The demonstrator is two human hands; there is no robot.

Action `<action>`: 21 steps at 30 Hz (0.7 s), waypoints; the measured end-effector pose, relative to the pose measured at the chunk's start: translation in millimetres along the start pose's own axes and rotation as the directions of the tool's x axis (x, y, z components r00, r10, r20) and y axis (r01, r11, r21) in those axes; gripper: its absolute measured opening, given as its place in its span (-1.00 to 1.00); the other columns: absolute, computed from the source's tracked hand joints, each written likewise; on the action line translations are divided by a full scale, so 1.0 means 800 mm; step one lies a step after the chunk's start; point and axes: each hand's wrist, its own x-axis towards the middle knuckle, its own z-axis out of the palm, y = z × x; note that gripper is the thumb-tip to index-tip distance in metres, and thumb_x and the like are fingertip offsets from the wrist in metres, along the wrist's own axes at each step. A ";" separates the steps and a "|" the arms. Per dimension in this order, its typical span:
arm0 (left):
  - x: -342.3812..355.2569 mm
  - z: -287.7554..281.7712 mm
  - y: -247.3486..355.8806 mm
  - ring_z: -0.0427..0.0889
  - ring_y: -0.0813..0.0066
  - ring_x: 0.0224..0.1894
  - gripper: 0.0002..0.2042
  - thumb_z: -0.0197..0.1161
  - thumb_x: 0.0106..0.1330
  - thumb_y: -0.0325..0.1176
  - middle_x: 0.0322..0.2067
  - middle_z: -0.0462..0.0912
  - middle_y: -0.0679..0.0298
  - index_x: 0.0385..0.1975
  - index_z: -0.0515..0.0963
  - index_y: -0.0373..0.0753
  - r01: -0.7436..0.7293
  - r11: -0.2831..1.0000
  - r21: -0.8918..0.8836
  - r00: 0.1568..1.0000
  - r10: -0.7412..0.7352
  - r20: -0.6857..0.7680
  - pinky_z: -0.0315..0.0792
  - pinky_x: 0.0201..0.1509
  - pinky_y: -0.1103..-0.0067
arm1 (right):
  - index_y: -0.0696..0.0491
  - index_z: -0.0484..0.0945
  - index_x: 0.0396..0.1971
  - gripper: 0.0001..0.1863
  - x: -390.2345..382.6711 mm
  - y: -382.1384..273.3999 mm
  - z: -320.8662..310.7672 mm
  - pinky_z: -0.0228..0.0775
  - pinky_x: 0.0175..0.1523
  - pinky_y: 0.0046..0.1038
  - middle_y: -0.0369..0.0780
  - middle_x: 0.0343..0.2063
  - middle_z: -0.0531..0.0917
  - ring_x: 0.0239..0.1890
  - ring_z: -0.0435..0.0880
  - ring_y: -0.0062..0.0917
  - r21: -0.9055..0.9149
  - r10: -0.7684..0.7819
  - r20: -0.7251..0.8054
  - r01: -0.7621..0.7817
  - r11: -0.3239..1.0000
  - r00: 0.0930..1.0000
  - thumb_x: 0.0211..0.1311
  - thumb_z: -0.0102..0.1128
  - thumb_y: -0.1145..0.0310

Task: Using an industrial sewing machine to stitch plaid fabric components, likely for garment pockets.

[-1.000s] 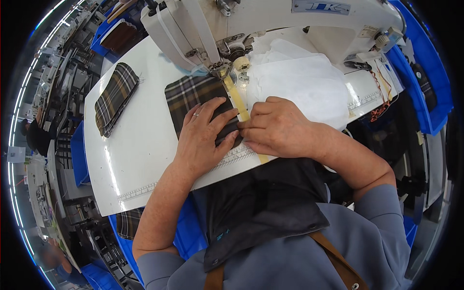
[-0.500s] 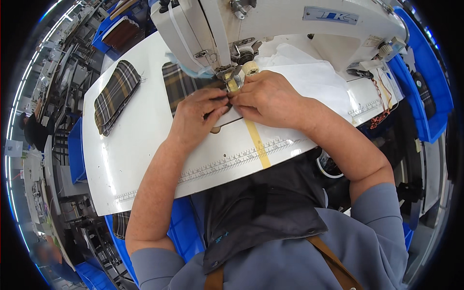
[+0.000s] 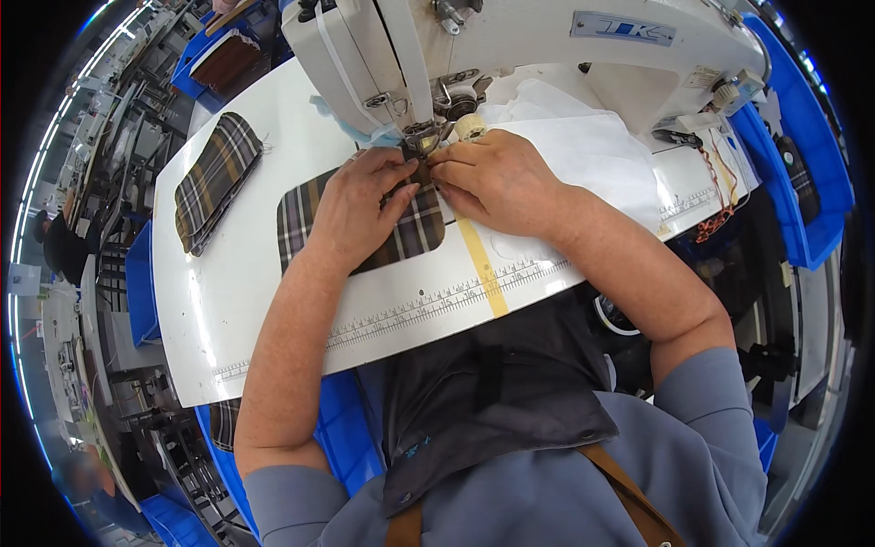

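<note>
A plaid fabric piece [image 3: 424, 223] in brown, black and white lies on the machine bed, its far edge under the sewing machine's needle area [image 3: 422, 137]. My left hand [image 3: 355, 210] rests over the piece, fingers and thumb bent together on the cloth just left of the presser foot. From the other side my right hand [image 3: 501, 182] pinches the cloth's edge close to the foot; its fingertips partly hide what they grip. Both hands' fingertips nearly meet in front of the needle. A stack of similar plaid pieces [image 3: 217, 182] sits on the table at the left.
White sheets [image 3: 583, 155] lie under the machine arm [image 3: 538, 46]. Along the table's near edge run a printed ruler [image 3: 437, 305] and yellow tape [image 3: 480, 260]. Small snips [image 3: 679, 139] and cords are at the right. Blue bins [image 3: 788, 182] flank the table.
The plaid piece has turned and come toward me, so its rounded near corner now shows below my left hand. Both hands have shifted slightly left and stay at the needle.
</note>
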 end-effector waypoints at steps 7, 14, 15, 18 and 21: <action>-0.009 0.002 0.005 0.61 0.06 0.17 -0.55 0.50 0.20 -0.20 0.11 0.65 0.13 0.06 0.68 -0.25 -0.048 0.981 0.189 0.997 0.060 -0.054 0.44 0.30 0.26 | 0.04 0.66 -0.18 -0.75 0.001 -0.002 -0.006 0.54 -0.11 -0.29 -0.29 -0.26 0.71 -0.24 0.70 -0.34 -0.007 0.049 0.026 -0.049 0.999 0.998 0.11 0.37 0.38; -0.007 -0.015 -0.013 0.49 0.03 0.36 -0.46 0.51 0.17 -0.14 0.24 0.60 0.08 0.14 0.62 -0.24 -0.045 0.996 0.077 0.994 0.037 0.108 0.32 0.46 0.21 | 0.04 0.68 -0.31 -0.83 0.000 -0.004 0.000 0.58 -0.16 -0.32 -0.29 -0.37 0.68 -0.23 0.64 -0.37 0.055 -0.027 -0.063 0.031 0.998 0.998 0.06 0.35 0.38; -0.008 -0.016 -0.013 0.49 0.02 0.36 -0.47 0.51 0.18 -0.16 0.23 0.61 0.08 0.14 0.62 -0.24 -0.069 0.993 0.097 0.992 0.058 0.109 0.31 0.47 0.21 | 0.05 0.68 -0.33 -0.84 0.000 -0.005 0.000 0.58 -0.16 -0.32 -0.29 -0.38 0.69 -0.23 0.64 -0.37 0.062 -0.028 -0.050 0.031 0.998 0.998 0.06 0.35 0.37; -0.013 -0.017 -0.012 0.52 0.03 0.33 -0.51 0.48 0.21 -0.24 0.23 0.61 0.09 0.14 0.63 -0.26 -0.195 0.977 0.080 0.976 0.186 0.115 0.35 0.45 0.24 | 0.05 0.69 -0.36 -0.85 0.001 -0.003 0.003 0.58 -0.17 -0.32 -0.30 -0.40 0.69 -0.23 0.64 -0.38 0.063 -0.060 -0.044 0.063 0.996 0.997 0.06 0.36 0.34; -0.028 -0.011 0.015 0.60 0.09 0.27 -0.61 0.45 0.24 -0.37 0.20 0.64 0.11 0.08 0.67 -0.29 -0.081 0.993 -0.080 0.984 0.093 0.152 0.44 0.40 0.29 | 0.05 0.70 -0.38 -0.85 -0.006 0.003 0.002 0.57 -0.19 -0.32 -0.31 -0.40 0.70 -0.24 0.64 -0.38 0.053 -0.072 -0.032 0.073 0.996 0.997 0.06 0.37 0.33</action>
